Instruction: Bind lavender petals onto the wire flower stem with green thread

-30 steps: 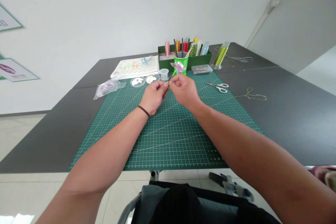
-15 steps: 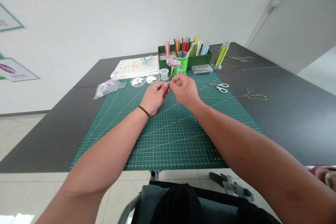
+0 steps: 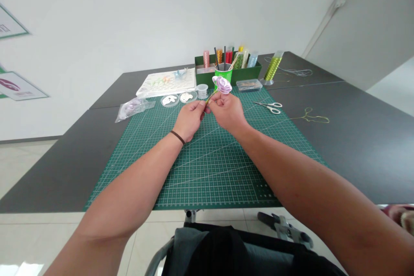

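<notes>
The left hand (image 3: 190, 120) is nearly closed, thumb and fingertips pinched on the low end of a thin wire stem (image 3: 210, 98), and that pinch is the only thing I can clearly call a grip. The right hand (image 3: 227, 112) curls in tight beside it, fingertips right at the stem, but whether it's gripping or just steadying, I can't tell from here. Up top, a lilac ribbon rose (image 3: 222, 84) sits on that stem, held clear above the green cutting mat (image 3: 213, 181), right in front of a green pen cup (image 3: 223, 74).

Here's the danger: that's a top-heavy bloom on a very slim stem, held from the bottom. Any slack in the pinch and it could swing or spin, and a tilt forward could snag the petals on the cup's rim. If the fingers slip, it drops to the mat. Too much squeeze could kink the stem just below the head. Off to the right, a pair of scissors (image 3: 268, 107) lies open on the mat, with a clear spool (image 3: 202, 91) close on the left, both near enough to catch a falling flower.
</notes>
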`<action>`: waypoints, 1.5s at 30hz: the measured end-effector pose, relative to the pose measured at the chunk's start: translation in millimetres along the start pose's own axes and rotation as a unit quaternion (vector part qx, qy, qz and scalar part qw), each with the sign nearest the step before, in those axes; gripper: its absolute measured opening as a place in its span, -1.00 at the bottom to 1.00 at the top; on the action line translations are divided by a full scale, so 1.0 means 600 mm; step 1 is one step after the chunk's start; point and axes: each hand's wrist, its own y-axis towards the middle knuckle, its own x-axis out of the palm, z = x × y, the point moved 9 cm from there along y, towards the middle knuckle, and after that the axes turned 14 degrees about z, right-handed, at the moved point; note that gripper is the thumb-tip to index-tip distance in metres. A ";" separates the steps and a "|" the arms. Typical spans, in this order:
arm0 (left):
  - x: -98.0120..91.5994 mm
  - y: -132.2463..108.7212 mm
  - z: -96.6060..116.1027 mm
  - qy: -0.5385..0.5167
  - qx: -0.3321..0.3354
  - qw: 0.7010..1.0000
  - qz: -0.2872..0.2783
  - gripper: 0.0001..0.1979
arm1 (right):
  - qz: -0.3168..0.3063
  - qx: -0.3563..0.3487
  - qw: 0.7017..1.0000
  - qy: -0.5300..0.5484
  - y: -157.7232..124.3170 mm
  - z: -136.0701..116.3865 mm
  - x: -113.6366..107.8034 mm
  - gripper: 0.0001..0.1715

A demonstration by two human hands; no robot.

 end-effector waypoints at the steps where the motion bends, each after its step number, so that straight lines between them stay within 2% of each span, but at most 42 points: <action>1: 0.000 -0.001 0.001 0.010 0.003 1.000 -0.001 -0.60 | 0.000 0.000 1.000 0.004 0.000 0.003 0.001 -0.74; 6: -0.004 -0.003 0.002 0.002 -0.011 1.000 0.010 -0.76 | 0.035 0.003 0.999 0.019 0.003 0.010 -0.004 -0.76; 11: -0.005 -0.001 -0.004 0.002 -0.018 1.000 0.012 -0.93 | 0.035 0.007 0.999 0.011 0.002 0.007 -0.006 -0.74; 18: 0.006 -0.005 -0.002 -0.010 -0.013 1.000 -0.011 -0.60 | 0.018 0.014 0.999 0.026 0.002 0.014 0.001 -0.77; 22: 0.004 -0.005 0.003 0.012 0.002 1.000 -0.011 -0.68 | 0.027 0.011 0.999 0.020 0.004 0.012 -0.002 -0.78; 26: -0.006 -0.001 -0.003 -0.001 -0.022 1.000 0.016 -0.82 | 0.035 0.014 0.999 0.004 0.004 0.007 -0.007 -0.77; 30: -0.005 -0.001 -0.007 -0.010 -0.035 0.999 0.014 -0.90 | 0.028 0.011 1.000 -0.002 0.003 0.004 -0.007 -0.73; 32: -0.001 -0.003 -0.005 -0.036 -0.033 0.999 0.004 -0.86 | 0.023 0.004 1.000 -0.001 0.003 0.005 -0.005 -0.73; 34: 0.004 -0.004 -0.004 -0.057 -0.036 0.998 -0.012 -0.74 | 0.012 0.004 1.000 0.010 0.003 0.008 -0.001 -0.75; 37: 0.009 -0.005 -0.006 -0.035 -0.030 0.999 -0.027 -0.60 | 0.003 0.009 1.000 0.026 0.002 0.012 0.003 -0.77; 40: 0.005 -0.003 -0.005 -0.015 -0.021 1.000 -0.017 -0.68 | 0.023 0.011 0.999 0.019 0.003 0.012 -0.003 -0.76; 45: 0.001 -0.005 -0.009 -0.014 -0.052 0.999 -0.009 -0.85 | 0.034 0.015 0.999 0.011 0.002 0.005 -0.009 -0.75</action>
